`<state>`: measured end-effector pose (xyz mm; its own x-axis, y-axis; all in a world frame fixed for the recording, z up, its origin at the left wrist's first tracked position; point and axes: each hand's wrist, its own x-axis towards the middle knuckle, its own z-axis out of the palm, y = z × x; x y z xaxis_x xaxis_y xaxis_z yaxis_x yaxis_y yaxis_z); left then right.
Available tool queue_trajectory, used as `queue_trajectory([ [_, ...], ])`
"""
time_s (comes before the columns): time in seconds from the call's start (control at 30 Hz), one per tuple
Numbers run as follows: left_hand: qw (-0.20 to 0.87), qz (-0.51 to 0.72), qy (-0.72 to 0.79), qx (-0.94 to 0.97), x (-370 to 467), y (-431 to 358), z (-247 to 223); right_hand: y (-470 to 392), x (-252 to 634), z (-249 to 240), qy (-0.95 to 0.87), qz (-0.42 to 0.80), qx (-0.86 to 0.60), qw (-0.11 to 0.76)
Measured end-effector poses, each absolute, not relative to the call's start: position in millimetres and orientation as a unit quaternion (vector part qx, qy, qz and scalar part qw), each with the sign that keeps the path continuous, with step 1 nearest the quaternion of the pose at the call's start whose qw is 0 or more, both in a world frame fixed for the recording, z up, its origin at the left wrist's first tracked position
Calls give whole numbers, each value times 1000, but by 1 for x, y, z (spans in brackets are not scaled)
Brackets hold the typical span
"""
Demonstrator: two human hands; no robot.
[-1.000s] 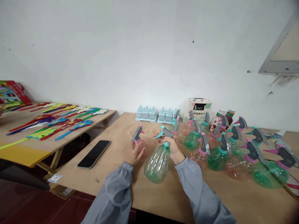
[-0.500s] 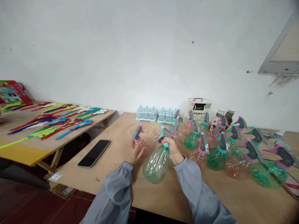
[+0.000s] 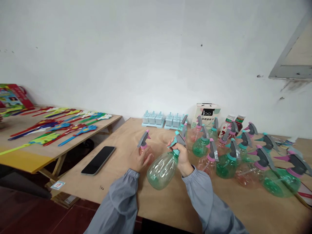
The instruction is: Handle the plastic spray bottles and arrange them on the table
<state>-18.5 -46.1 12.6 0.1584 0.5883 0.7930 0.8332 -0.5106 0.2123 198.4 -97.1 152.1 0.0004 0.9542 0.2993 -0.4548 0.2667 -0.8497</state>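
Observation:
A clear green spray bottle (image 3: pixel 161 171) with a grey and turquoise trigger head is in my right hand (image 3: pixel 183 158), which grips it around the neck and trigger. The bottle leans, its base toward the lower left. My left hand (image 3: pixel 142 160) curves around the front of a smaller pink spray bottle (image 3: pixel 151 156); its grey and pink head (image 3: pixel 144 139) rises above my fingers, which cover much of its body. Right of my hands stand several more pink and green spray bottles, among them a green spray bottle (image 3: pixel 226 166) and a pink spray bottle (image 3: pixel 207 164).
A black phone (image 3: pixel 98 160) lies on the wooden table (image 3: pixel 80 187) to the left. Light-blue ice-pop molds (image 3: pixel 152 119) and a printed box (image 3: pixel 206 114) stand along the wall. Colourful hand-shaped clappers (image 3: pixel 84 130) cover another table beyond a gap on the left.
My right hand has tilted the green spray bottle further, its base swinging left and slightly up, its head shifting right. My left hand and the pink bottle have stayed in place.

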Motion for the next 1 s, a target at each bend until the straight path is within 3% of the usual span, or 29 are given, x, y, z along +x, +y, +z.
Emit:
queue_trajectory([
  [0.4,91,-471,-459,-748,-21,-41,9,-122,248,95,-598,126,-489,623],
  [0.6,64,-511,-446,-732,-21,-39,6,-115,250,82,-612,167,-462,620],
  [1.0,128,-604,-381,-688,-23,-37,0,-126,258,31,-563,167,-479,653],
])
